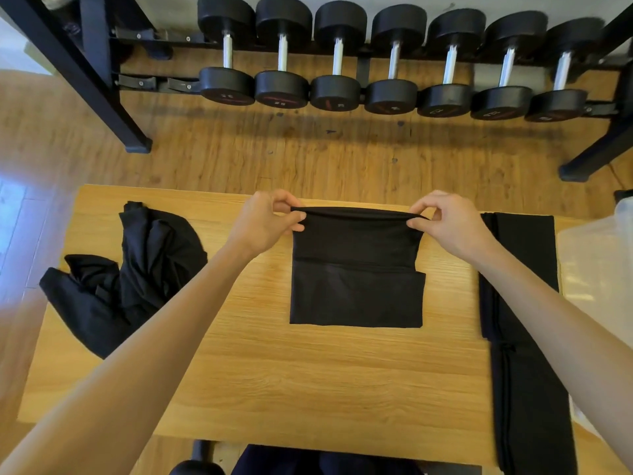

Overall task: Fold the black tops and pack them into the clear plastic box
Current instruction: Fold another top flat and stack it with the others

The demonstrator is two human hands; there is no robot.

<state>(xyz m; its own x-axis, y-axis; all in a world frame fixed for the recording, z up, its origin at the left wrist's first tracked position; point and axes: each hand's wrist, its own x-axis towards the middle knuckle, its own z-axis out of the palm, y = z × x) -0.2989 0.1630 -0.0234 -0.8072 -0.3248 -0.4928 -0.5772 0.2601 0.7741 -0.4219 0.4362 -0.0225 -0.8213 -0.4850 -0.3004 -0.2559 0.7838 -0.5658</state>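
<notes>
A fold is in hand: the far edge of the half-folded black top [356, 286], lying at the middle of the wooden table [308, 389], is pinched at its corners by the left hand [267, 221] and the right hand [445, 224]. Next, that edge probably needs drawing evenly toward the near hem. The cloth looks thin, matte and limp. A crumpled top [137, 275] lies left of it; the translucent plastic box [596, 262] stands far right.
</notes>
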